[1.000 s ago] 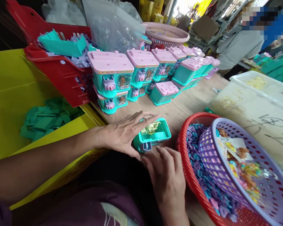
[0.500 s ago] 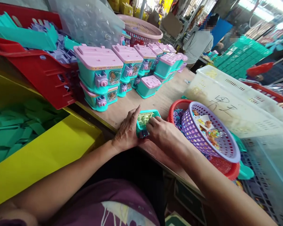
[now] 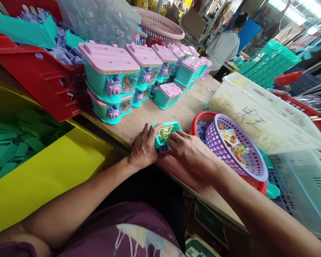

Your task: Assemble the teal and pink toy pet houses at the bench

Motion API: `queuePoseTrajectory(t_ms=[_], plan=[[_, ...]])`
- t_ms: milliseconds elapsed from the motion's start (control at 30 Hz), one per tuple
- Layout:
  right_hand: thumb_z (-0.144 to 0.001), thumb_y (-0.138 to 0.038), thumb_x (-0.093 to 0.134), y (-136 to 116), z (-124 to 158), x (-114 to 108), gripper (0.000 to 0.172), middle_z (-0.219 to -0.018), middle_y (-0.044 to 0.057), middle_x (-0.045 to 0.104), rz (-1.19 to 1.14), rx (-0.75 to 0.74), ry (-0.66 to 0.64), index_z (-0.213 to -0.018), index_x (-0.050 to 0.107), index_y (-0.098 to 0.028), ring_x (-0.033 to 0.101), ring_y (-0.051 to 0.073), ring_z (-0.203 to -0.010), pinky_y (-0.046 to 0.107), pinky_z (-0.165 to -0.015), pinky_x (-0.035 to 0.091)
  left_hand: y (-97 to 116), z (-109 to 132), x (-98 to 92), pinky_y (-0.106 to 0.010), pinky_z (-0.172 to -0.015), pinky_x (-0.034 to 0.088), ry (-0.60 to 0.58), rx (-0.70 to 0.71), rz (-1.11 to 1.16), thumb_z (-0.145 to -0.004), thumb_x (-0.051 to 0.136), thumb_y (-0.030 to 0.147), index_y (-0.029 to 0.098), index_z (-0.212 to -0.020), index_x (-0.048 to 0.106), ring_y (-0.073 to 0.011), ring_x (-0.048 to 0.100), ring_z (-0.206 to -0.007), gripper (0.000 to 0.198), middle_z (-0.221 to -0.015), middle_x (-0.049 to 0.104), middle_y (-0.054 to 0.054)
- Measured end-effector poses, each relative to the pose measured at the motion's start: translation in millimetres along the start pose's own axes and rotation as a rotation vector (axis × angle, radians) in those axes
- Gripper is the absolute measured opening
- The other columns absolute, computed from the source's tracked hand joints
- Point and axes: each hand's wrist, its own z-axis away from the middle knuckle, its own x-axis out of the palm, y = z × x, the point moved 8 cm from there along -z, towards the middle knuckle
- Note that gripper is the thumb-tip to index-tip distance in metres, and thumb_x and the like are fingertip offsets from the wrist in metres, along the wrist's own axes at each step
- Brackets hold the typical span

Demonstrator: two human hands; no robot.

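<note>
A small teal toy box [image 3: 176, 125], without a lid, is at the table's front edge between my two hands. Pale yellow plastic parts [image 3: 164, 132] show inside it. My left hand [image 3: 146, 145] is wrapped round the box's left side, thumb at the rim. Fingers bent, my right hand [image 3: 186, 147] closes on the box's near right corner; a small part between those fingers, if there is one, is hidden. A dark purple piece [image 3: 163, 149] shows on the box's near end. Beyond it stands a closed teal box with a pink lid [image 3: 168, 95].
Stacked pink-lidded toy boxes [image 3: 109, 76] line the table's left. At right, a purple basket [image 3: 237, 150] of small figures sits in a red basket [image 3: 195, 123], beside a white crate [image 3: 246, 114]. A red crate [image 3: 50, 82] and yellow bin [image 3: 53, 167] flank the left. A person [image 3: 222, 48] works far back.
The view has shifted slightly. Both hands stay on the teal box, and my right hand's fingers have moved a little at its near right corner.
</note>
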Motion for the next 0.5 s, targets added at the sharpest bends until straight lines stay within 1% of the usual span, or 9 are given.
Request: queuePoseTrajectory(t_ms=[100,200,367,500], plan=[[-0.096,-0.023,0.049,4.9,-7.4,-6.6,0.016,-0.103,0.011,0.062,-0.053,0.008,-0.045,-0.098,0.062,-0.014,0.056,0.019,-0.087,0.028,-0.066,0.046,-0.6,0.2,0.8,-0.042,-0.093,0.049,-0.041,0.022,-0.006,-0.071,0.074,0.045,0.015,-0.141,0.03,-0.03,0.053,-0.112,0.088,-0.122,0.048,-0.016],[-0.095,-0.022,0.052,7.8,-12.9,-8.6,0.013,-0.102,0.01,0.062,-0.074,-0.025,-0.068,-0.097,0.061,-0.014,0.056,0.018,-0.086,0.028,-0.07,0.046,0.5,1.9,0.6,-0.043,-0.094,0.048,-0.055,0.028,0.016,-0.069,0.076,0.044,0.016,-0.143,0.025,-0.0308,0.052,-0.115,0.094,-0.127,0.046,-0.017],[-0.097,-0.021,0.047,8.9,-12.6,0.8,0.017,-0.105,0.011,0.062,-0.018,-0.086,-0.098,-0.099,0.062,-0.012,0.056,0.019,-0.087,0.03,-0.071,0.045,0.5,4.4,0.4,-0.041,-0.089,0.049,-0.022,-0.028,0.006,-0.073,0.073,0.04,0.018,-0.138,0.032,-0.0286,0.056,-0.106,0.08,-0.121,0.048,-0.014],[-0.098,-0.022,0.045,12.0,-11.6,3.3,0.02,-0.105,0.011,0.063,-0.02,-0.035,-0.102,-0.1,0.062,-0.012,0.056,0.019,-0.088,0.03,-0.069,0.043,-0.2,3.7,3.2,-0.041,-0.09,0.049,-0.022,-0.032,0.0,-0.072,0.073,0.038,0.017,-0.137,0.034,-0.0295,0.056,-0.108,0.078,-0.12,0.049,-0.014]])
